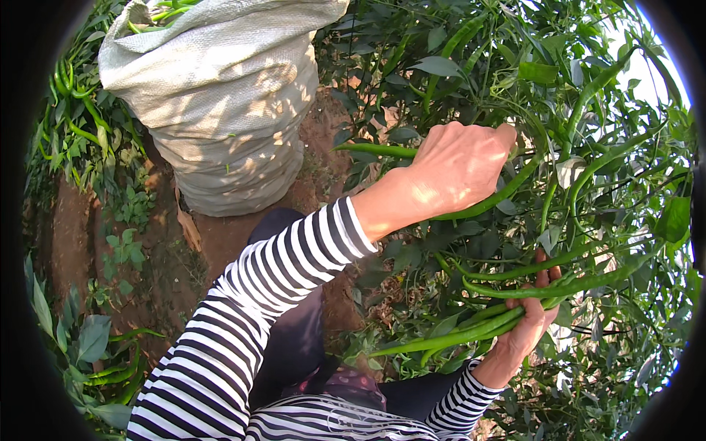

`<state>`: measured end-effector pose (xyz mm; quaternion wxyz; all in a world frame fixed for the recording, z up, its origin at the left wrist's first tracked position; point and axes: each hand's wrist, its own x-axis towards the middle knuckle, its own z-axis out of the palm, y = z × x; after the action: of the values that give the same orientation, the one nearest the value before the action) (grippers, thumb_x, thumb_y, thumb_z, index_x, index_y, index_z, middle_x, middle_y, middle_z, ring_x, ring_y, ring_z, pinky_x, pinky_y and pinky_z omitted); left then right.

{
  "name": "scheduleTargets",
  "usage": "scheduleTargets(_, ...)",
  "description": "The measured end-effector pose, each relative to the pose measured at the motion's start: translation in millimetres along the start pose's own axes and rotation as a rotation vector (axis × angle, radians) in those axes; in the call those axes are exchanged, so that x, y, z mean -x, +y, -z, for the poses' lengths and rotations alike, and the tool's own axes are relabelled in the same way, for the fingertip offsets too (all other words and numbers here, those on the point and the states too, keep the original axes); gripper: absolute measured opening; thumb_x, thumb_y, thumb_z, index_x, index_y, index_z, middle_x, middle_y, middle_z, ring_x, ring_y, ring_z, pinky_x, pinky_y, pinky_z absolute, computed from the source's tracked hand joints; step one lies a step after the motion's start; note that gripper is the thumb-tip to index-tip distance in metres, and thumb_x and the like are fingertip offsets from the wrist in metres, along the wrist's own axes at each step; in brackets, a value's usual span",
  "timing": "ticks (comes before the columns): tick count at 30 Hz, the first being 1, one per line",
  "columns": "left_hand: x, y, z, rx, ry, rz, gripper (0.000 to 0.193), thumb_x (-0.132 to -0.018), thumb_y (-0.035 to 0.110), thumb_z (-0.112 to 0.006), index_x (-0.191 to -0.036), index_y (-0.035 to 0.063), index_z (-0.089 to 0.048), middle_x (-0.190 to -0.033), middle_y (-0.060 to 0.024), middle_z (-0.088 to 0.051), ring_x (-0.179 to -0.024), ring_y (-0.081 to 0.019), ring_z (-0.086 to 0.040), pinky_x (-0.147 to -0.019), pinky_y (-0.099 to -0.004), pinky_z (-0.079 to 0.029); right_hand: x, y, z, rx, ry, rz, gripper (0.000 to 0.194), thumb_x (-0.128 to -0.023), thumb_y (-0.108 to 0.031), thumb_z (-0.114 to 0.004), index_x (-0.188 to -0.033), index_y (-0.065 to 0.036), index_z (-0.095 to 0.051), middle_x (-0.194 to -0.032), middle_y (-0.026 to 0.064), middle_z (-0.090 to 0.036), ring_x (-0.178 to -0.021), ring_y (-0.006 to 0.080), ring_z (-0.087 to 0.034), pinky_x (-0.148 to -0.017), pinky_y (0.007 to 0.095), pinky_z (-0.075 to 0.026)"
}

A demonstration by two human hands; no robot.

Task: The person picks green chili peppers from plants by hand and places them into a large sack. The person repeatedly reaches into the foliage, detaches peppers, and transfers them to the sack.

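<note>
My left hand (463,165) is closed in a fist among the chili plants, seen from its back. A long green chili pepper (378,149) sticks out to the left from under it; the fingertips are hidden. Below the fist hangs another curved green chili pepper (504,193). Lower right, my right hand (529,320) is closed around a bundle of long green chili peppers (469,332), whose tips point left. Just above that bundle, more chili peppers (562,288) cross in front of its fingers.
A tall white woven sack (220,116) stands on the bare soil (71,237) at upper left, with green chilies at its mouth. Dense chili plants (606,342) fill the right side. Other chili plants (83,121) line the left edge. My legs (292,342) are below the sack.
</note>
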<state>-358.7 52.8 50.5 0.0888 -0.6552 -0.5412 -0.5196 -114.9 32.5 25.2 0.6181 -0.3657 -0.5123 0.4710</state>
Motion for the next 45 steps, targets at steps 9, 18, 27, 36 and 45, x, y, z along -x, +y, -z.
scheduleTargets(9,-36,-4,-42,-0.061,-0.104,0.04,0.016,-0.077,0.01,-0.06,-0.089,-0.001,-0.061,-0.07,-0.0199,-0.063,-0.072,-0.0377,-0.065,-0.056,-0.0454,-0.049,5,-4,-8,0.075,-0.007,0.002,0.07,-0.066,0.007,-0.048,-0.136,0.006,-0.042,-0.129,0.0191,-0.054,-0.058,0.0075,-0.044,-0.049,0.0197,-0.037)
scheduleTargets(18,-89,-4,-54,1.561,-0.19,0.234,0.021,-0.087,0.015,-0.062,-0.096,-0.0024,-0.069,-0.086,-0.0118,-0.071,-0.06,-0.0087,-0.06,-0.052,-0.0245,-0.047,3,-1,-1,0.106,0.0,-0.005,0.072,-0.065,0.007,-0.046,-0.136,0.007,-0.037,-0.132,0.0242,-0.051,-0.067,0.012,-0.053,-0.051,0.0205,-0.041)
scheduleTargets(27,-87,-17,-34,1.181,-0.233,0.414,0.008,-0.082,0.011,-0.069,-0.078,0.0071,-0.075,-0.073,-0.0025,-0.07,-0.052,-0.0072,-0.049,-0.045,-0.024,-0.035,2,6,17,0.077,-0.009,0.016,0.072,-0.069,0.006,-0.051,-0.139,0.005,-0.032,-0.134,0.0216,-0.05,-0.066,0.0108,-0.052,-0.051,0.0196,-0.043)
scheduleTargets(36,-28,-68,6,0.941,-0.628,0.544,0.027,-0.095,0.021,-0.054,-0.094,-0.0003,-0.071,-0.053,0.0032,-0.042,-0.045,-0.0058,-0.036,-0.044,-0.023,-0.029,3,5,7,0.115,-0.055,0.029,0.072,-0.07,0.007,-0.05,-0.14,0.003,-0.034,-0.137,0.0215,-0.049,-0.063,0.0066,-0.048,-0.052,0.0187,-0.041)
scheduleTargets(45,21,-79,-125,0.614,-0.727,0.541,0.02,-0.087,0.023,-0.065,-0.096,0.0067,-0.072,-0.059,-0.0005,-0.054,-0.047,-0.0112,-0.044,-0.045,-0.0285,-0.034,3,2,13,0.136,-0.085,0.02,0.074,-0.069,0.006,-0.053,-0.14,0.006,-0.032,-0.138,0.0232,-0.047,-0.059,0.007,-0.048,-0.05,0.0195,-0.043)
